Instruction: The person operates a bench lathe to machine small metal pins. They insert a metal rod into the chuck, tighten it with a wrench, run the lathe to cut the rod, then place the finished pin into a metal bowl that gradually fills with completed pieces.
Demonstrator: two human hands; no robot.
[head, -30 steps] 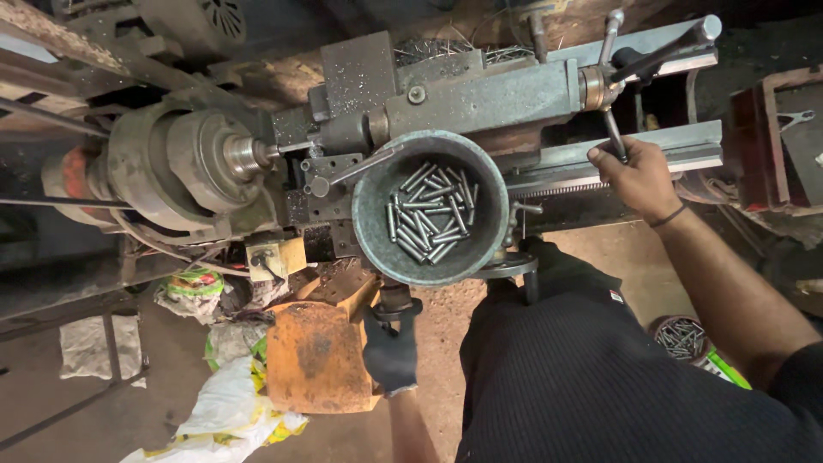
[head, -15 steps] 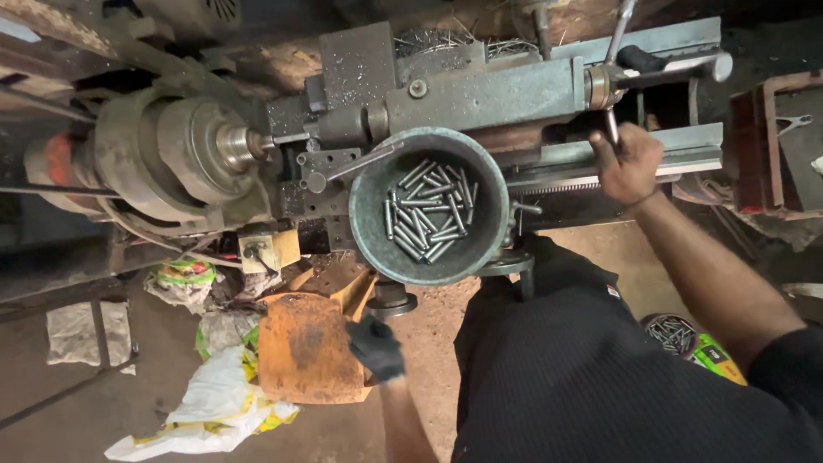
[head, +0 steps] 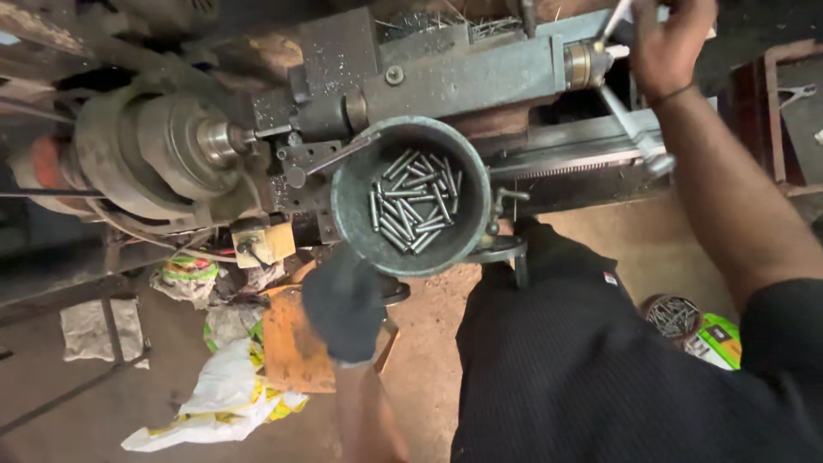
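Right hand clamped on lathe handle, top right. Gloved left hand blurred below the round bowl of short steel pins; grip unclear. Bowl just above left hand, which is nearer.

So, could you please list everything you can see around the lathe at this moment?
lathe: one, grey-green, across the top
chuck: one, grey metal, left
round bowl: one, dark green, centre, on the lathe
metal pins: many, silver, inside the bowl
lever handle: one, silver, upper right
wooden stool: one, orange-brown, on the floor
plastic bags: several, white and yellow, lower left floor
small tin: one, with nails, lower right
left hand: black glove, below the bowl
right hand: bare, on a lever
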